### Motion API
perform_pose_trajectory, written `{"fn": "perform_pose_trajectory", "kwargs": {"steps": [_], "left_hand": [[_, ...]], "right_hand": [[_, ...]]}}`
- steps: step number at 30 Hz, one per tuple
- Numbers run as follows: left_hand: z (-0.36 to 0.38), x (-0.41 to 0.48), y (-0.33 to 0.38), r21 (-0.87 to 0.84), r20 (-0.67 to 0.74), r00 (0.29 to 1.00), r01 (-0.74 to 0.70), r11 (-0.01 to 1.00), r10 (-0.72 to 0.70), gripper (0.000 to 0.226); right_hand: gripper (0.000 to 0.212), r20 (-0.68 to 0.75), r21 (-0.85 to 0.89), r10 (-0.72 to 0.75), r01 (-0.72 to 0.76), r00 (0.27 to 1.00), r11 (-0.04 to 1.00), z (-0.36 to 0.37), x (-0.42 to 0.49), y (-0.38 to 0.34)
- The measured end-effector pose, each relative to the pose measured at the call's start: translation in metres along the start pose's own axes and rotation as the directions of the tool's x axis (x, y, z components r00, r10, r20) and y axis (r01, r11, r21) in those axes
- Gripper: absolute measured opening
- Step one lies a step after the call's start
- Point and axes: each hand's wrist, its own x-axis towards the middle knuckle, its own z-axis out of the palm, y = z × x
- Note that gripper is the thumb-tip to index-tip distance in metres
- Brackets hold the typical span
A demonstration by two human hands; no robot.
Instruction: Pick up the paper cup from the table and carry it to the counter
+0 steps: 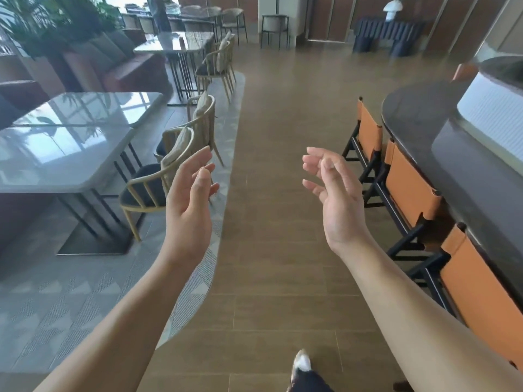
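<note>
We hold our left hand (pixel 189 200) and right hand (pixel 334 199) empty, fingers relaxed, palms facing, above the floor (pixel 277 114); nearest, a chair (pixel 152 188) left.

Tables (pixel 65 142) with chairs (pixel 147 188) stand left of the aisle; a counter (pixel 441 142) fronted by stools (pixel 410 188) stands right.

Daylight pours in from the windows on the far left, bright and soft, and it glares white off the pale glossy tabletop (pixel 68 142), which mirrors the window frames. Shadows under the chairs (pixel 158 182) are faint. The far end of the room looks hazy and smeared. Straight lines bow outward towards the edges, especially along the dark counter (pixel 452 154).
</note>
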Motion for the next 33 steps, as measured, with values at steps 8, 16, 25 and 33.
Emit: {"fn": "perform_pose_trajectory", "kwargs": {"steps": [8, 16, 25, 33], "left_hand": [[0.095, 0.161, -0.081, -0.007, 0.001, 1.000, -0.020, 1.000, 0.020, 0.044], [0.178, 0.338, -0.141, -0.026, -0.104, 0.994, -0.021, 0.999, 0.018, 0.044], [0.222, 0.500, -0.217, -0.008, -0.136, 0.990, -0.029, 1.000, 0.028, 0.039], [0.236, 0.692, -0.304, 0.000, -0.115, 0.993, -0.029, 1.000, 0.028, 0.050]], "right_hand": [[0.038, 0.040, 0.016, -0.006, 0.005, 0.999, 1.000, -0.016, 0.193, 0.093], [0.031, 0.107, 0.034, -0.011, 0.007, 0.994, 0.999, -0.026, 0.403, 0.151], [0.035, 0.155, 0.031, -0.013, 0.008, 0.988, 1.000, 0.000, 0.580, 0.227], [0.032, 0.116, 0.027, -0.016, 0.013, 0.993, 1.000, 0.064, 0.754, 0.307]]}}
